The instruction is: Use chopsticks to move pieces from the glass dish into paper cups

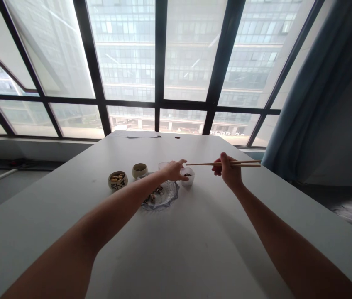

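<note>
Head cam has both bare arms stretched over the white table [169,249], L arm from the left, R arm from the right. Right hand [230,172] is closed round the chopsticks [238,164], held approx. level; thick ends stick out to the right, tips sit close tog. & point left, over by the far rim of the white cup [187,177]. Can't tell from where I'm standing if the tips touch it. Cup's upright on the table, just right of the glass dish, w/ sth dark inside.

Left hand [173,170] is at the cup's left side, thumb & forefinger spread apart, thumb overlapping the cup in view; can't tell if it's actually gripping. A 2nd cup [162,165], clear-ish, is partly hidden behind that hand.

Glass dish [171,199] lies partly under the L forearm, w/ small dark & light pcs in it, too small to make out. Left of it: nut bowl [117,181], pale w/ dark characters on the side, full of what look like nuts; small bowl [140,170] is just behind it & to the right, contents unclear.

Far edge of table: flat white paper [141,135] & two dark holes. Beyond, dark-framed windows [123,54] w/ a bldg. outside; blue curtain [313,99] at far right.
</note>
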Demonstrator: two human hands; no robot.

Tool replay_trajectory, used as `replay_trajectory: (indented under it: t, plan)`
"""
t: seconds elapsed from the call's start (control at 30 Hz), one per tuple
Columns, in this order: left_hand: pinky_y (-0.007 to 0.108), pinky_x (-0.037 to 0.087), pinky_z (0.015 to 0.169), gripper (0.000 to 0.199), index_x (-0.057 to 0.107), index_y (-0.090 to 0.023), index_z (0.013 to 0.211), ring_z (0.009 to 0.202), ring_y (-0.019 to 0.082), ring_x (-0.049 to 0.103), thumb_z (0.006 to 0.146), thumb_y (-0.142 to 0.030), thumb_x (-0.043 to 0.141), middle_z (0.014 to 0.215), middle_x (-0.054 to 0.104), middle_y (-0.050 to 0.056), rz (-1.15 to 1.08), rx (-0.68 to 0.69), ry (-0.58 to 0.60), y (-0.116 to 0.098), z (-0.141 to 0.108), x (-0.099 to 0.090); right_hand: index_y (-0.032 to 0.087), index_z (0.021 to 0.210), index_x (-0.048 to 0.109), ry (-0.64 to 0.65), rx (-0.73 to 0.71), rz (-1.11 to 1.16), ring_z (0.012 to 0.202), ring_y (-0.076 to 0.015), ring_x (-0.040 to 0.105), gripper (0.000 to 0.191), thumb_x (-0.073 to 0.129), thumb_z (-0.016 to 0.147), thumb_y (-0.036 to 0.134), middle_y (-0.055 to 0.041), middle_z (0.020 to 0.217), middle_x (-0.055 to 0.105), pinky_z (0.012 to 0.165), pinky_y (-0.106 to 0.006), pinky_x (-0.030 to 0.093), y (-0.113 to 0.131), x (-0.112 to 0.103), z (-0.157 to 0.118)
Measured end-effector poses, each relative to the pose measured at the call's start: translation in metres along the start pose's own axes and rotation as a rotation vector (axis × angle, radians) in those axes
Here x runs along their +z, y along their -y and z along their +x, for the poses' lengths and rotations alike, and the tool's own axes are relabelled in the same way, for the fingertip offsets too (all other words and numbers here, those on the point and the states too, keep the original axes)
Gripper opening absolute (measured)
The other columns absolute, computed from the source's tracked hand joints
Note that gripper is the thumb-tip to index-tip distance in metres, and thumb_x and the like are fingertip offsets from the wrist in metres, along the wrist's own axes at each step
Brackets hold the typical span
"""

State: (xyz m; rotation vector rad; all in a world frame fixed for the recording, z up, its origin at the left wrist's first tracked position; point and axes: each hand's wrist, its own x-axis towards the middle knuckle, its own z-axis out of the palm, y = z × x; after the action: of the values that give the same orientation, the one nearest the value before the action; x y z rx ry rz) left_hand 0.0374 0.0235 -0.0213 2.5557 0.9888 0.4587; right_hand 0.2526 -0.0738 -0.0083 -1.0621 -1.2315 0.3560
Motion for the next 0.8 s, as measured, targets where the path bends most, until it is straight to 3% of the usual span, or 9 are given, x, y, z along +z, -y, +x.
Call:
replay_trajectory:
  t: [0.1,0.2,0.3,0.4,0.5,0.6,0.7,0.8]
  plan:
    - [0.054,0.022,0.119,0.079,0.046,-0.015,0.143,0.135,0.035,0.050,0.074,-0.040,0.076,0.136,0.063,0.016,0.053,-0.011,0.038,-0.001,-0.013,-0.017,0.018,0.060,0.059,-0.027,-0.021,0.054,0.032,-0.0108,0.049,0.060,0.056,0.084,0.074,-0.0033,0.044,0.060,0.032,-0.023,0.035,0.011,0.005,-0.003]
    - [0.054,0.013,0.122,0.054,0.054,-0.016,0.137,0.138,0.031,0.048,0.085,-0.032,0.061,0.141,0.060,0.014,0.095,0.032,-0.064,0.005,-0.047,-0.041,0.019,0.061,0.060,0.009,-0.025,0.070,0.032,-0.0111,0.049,0.060,0.057,0.084,0.074,-0.0034,0.044,0.060,0.031,-0.024,0.036,0.024,0.016,-0.011]
    - [0.052,0.009,0.124,0.044,0.060,-0.019,0.131,0.137,0.027,0.048,0.089,-0.032,0.054,0.140,0.061,0.011,0.149,0.053,-0.202,0.022,-0.099,-0.064,0.019,0.062,0.060,0.156,0.013,0.046,0.033,-0.0115,0.050,0.060,0.058,0.082,0.075,-0.0028,0.044,0.060,0.031,-0.023,0.037,0.035,0.033,-0.026]
    - [0.054,0.012,0.123,0.038,0.064,-0.022,0.124,0.132,0.028,0.052,0.091,-0.035,0.050,0.139,0.061,0.010,0.183,0.011,-0.350,0.052,-0.152,-0.077,0.019,0.063,0.062,0.350,0.047,0.026,0.036,-0.0115,0.052,0.059,0.058,0.083,0.074,-0.0026,0.047,0.062,0.034,-0.023,0.040,0.044,0.055,-0.047]
    - [0.056,0.022,0.120,0.045,0.060,-0.021,0.127,0.135,0.032,0.048,0.089,-0.044,0.053,0.142,0.057,0.013,0.219,-0.105,-0.496,0.085,-0.194,-0.079,0.019,0.064,0.061,0.504,0.042,0.032,0.039,-0.0113,0.053,0.058,0.056,0.085,0.072,-0.0023,0.050,0.063,0.036,-0.022,0.041,0.049,0.077,-0.063]
    - [0.056,0.032,0.115,0.068,0.051,-0.015,0.137,0.138,0.037,0.043,0.085,-0.057,0.056,0.147,0.051,0.020,0.168,-0.243,-0.531,0.112,-0.216,-0.072,0.019,0.065,0.061,0.588,0.038,0.039,0.040,-0.0113,0.054,0.056,0.056,0.087,0.071,-0.0022,0.052,0.063,0.037,-0.022,0.042,0.053,0.097,-0.070]
    - [0.054,0.039,0.110,0.086,0.041,-0.008,0.144,0.136,0.039,0.046,0.081,-0.065,0.055,0.147,0.048,0.025,0.000,-0.350,-0.483,0.125,-0.220,-0.060,0.018,0.065,0.061,0.615,0.030,0.021,0.041,-0.0114,0.055,0.056,0.057,0.087,0.069,-0.0024,0.052,0.063,0.038,-0.022,0.043,0.052,0.113,-0.066]
    - [0.053,0.043,0.107,0.088,0.041,-0.009,0.144,0.127,0.038,0.056,0.080,-0.066,0.057,0.139,0.055,0.025,-0.179,-0.386,-0.461,0.128,-0.212,-0.051,0.018,0.065,0.062,0.587,0.013,-0.029,0.040,-0.0113,0.055,0.055,0.057,0.087,0.068,-0.0023,0.051,0.062,0.039,-0.022,0.043,0.049,0.120,-0.058]
